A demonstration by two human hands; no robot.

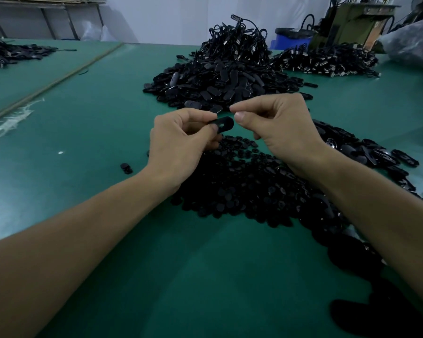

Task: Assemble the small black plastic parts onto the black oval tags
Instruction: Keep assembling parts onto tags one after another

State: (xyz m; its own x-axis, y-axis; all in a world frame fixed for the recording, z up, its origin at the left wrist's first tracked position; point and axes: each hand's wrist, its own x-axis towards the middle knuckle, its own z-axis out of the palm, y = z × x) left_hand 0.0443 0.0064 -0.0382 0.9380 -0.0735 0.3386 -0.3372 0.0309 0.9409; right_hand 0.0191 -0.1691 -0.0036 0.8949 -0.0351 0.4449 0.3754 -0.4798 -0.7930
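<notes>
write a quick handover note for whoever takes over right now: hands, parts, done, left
Left hand pinches one black oval tag, slot looks empty.
Right hand: thumb and forefinger pinched beside the tag; any small part between them is too small to see.
Small black parts pile lies under the hands; oval tags pile behind, on the green table.
Done: tag picked up. Left: fit a part, then the rest of the piles.

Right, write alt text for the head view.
A person's left hand pinches a black oval plastic tag over a green table, the right hand curled close beside it. Heaps of small black plastic parts and further tags lie around.
</notes>
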